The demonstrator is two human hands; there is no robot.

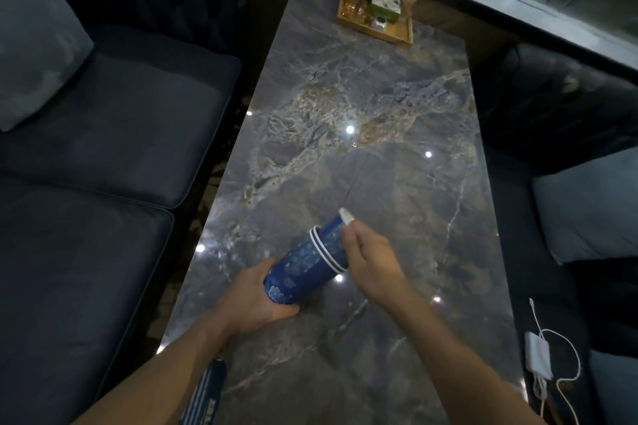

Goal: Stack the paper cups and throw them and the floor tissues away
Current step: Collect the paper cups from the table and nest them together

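Observation:
A stack of blue patterned paper cups (303, 262) with white rims lies tilted above the grey marble table (362, 121), its bases toward me. My left hand (255, 300) grips the stack around its bottom end. My right hand (366, 255) holds another blue cup (336, 231) by its upper part, nested into the stack's open end; its white rim (346, 216) sticks out past my fingers. No floor tissues are in view.
A wooden tray (376, 15) with a plant and small items stands at the table's far end. Dark blue sofas (103, 148) flank both long sides, with a light cushion (587, 203) at the right. A white charger and cable (538, 354) lie at the near right.

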